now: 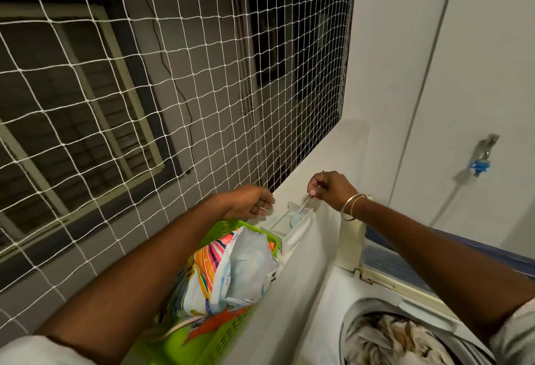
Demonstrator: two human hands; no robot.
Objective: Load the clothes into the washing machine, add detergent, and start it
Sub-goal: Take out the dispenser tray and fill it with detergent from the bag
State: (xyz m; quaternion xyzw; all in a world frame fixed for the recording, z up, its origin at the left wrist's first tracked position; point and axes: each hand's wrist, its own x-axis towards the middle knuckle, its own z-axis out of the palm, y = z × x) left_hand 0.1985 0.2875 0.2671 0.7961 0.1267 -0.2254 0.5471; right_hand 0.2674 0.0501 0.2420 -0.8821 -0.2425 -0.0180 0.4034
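The top-loading washing machine (318, 301) stands at the lower right with its lid raised, and clothes (388, 338) lie in the drum. A detergent drawer (286, 231) is pulled out at the machine's back left corner. My right hand (330, 188) pinches a small spoon (299, 214) whose bowl hangs over the drawer. My left hand (252, 202) hovers just left of the drawer with curled fingers and nothing visible in it. Colourful detergent bags (231, 272) sit in a green basket (220, 335) beside the machine.
A white rope net (173, 89) covers the opening ahead, above a white ledge. On the right wall a tap with a blue fitting (480, 162) feeds a hose. The raised lid (385, 260) stands behind the drum.
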